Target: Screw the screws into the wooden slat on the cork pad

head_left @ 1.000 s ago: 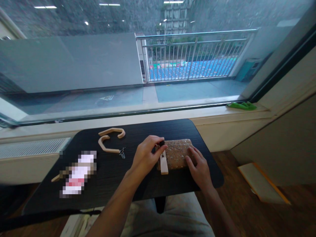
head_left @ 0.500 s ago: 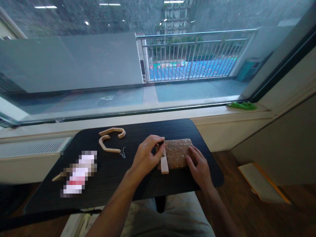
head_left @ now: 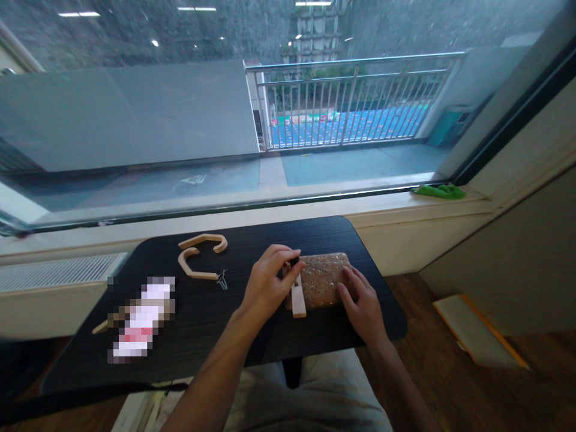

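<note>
My left hand (head_left: 272,279) is closed in a pinch over the far part of a pale wooden strip (head_left: 298,300). Between thumb and fingertips sits a small black piece (head_left: 294,261), mostly hidden. The strip lies across the left end of a brown block (head_left: 324,282) with a shiny, clear wrapping. A dark hole shows in the strip near my thumb. On the block's right edge rests my right hand (head_left: 361,300), its fingers apart and lying on the surface. Two curved wooden hooks (head_left: 197,276) lie to the left, beside several small metal screws (head_left: 222,279).
The black table (head_left: 252,240) stands against a window sill (head_left: 135,235). A blurred-out white and pink item (head_left: 141,318) lies at its left. A green cloth (head_left: 440,191) is on the sill. On the floor at right rests a flat board (head_left: 479,330) with an orange edge.
The view has shifted slightly. My left thumb and fingertips have moved a little to the right over the wooden strip, still pinching. My right hand stays on the block.
</note>
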`<control>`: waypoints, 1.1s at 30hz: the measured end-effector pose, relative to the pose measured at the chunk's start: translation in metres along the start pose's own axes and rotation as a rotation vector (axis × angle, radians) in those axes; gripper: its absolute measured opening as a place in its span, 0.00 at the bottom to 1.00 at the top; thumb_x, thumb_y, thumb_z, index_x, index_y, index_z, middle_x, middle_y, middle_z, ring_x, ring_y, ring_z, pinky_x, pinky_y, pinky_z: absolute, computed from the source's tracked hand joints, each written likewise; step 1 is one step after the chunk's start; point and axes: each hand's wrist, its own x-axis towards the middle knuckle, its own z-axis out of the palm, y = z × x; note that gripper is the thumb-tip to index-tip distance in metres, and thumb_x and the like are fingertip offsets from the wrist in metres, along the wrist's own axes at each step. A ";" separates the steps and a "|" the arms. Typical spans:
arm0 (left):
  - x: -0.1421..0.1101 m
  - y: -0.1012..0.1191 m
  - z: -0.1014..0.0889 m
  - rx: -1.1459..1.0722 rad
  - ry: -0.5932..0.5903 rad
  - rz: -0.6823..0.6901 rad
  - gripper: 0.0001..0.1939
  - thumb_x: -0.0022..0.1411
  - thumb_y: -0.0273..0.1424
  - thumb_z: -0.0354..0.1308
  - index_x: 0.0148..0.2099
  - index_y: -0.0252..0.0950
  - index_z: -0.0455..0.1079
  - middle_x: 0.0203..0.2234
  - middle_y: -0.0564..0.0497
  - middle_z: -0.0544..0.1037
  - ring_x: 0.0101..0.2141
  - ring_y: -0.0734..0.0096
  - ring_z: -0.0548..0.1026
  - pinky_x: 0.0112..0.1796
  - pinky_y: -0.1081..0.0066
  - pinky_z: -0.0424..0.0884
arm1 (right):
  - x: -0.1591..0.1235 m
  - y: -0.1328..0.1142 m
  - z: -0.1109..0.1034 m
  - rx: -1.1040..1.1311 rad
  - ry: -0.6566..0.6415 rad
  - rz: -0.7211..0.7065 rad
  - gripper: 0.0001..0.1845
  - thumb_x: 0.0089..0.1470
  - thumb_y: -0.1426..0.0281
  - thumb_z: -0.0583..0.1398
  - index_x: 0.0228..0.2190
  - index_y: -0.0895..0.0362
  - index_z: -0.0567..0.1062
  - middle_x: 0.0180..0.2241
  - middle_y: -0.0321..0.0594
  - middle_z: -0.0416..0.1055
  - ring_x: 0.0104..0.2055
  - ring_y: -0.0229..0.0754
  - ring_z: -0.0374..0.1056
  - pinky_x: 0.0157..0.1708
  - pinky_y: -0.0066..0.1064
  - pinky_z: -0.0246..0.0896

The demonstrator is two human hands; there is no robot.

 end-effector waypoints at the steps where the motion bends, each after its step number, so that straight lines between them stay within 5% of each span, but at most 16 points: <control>1: 0.000 0.000 0.000 0.000 -0.003 -0.002 0.07 0.63 0.27 0.62 0.44 0.37 0.73 0.36 0.50 0.77 0.34 0.73 0.76 0.36 0.72 0.75 | 0.000 0.000 0.000 0.003 -0.002 0.002 0.25 0.59 0.58 0.57 0.54 0.55 0.74 0.57 0.52 0.69 0.59 0.55 0.66 0.58 0.54 0.61; 33: -0.002 -0.001 -0.004 0.015 -0.023 -0.050 0.09 0.61 0.29 0.63 0.45 0.39 0.75 0.36 0.50 0.74 0.36 0.71 0.75 0.37 0.71 0.75 | 0.001 -0.001 -0.001 0.010 -0.033 0.010 0.26 0.59 0.57 0.56 0.54 0.59 0.73 0.58 0.55 0.68 0.60 0.56 0.65 0.59 0.54 0.60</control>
